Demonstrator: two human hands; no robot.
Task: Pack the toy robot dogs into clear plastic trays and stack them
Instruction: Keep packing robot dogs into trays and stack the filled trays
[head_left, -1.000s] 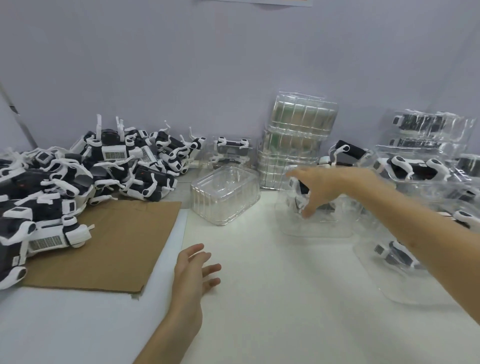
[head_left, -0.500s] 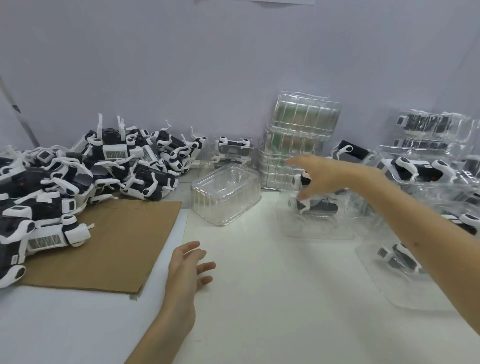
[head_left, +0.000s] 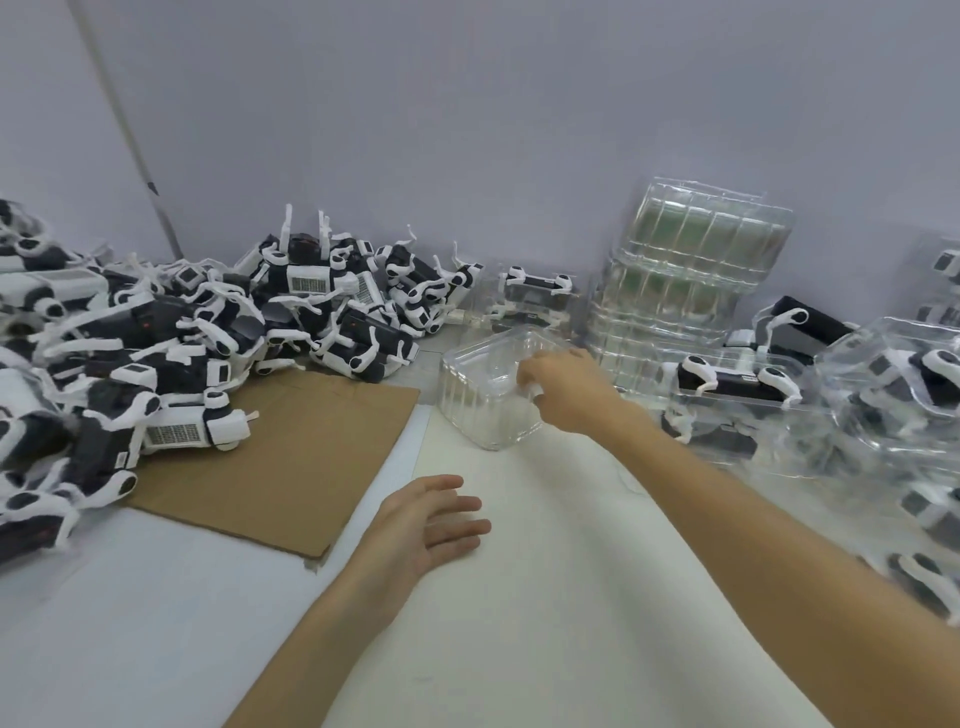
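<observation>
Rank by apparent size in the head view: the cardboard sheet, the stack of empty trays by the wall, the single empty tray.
1. cardboard sheet
2. stack of empty trays
3. single empty tray
The cardboard lies nearer the camera, so its lead over the stack is unsure.

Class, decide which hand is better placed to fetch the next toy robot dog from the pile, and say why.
Likely left. The left hand lies open and free beside the cardboard, nearer the pile of toy robot dogs; the right hand grips the empty clear tray by its rim.
</observation>
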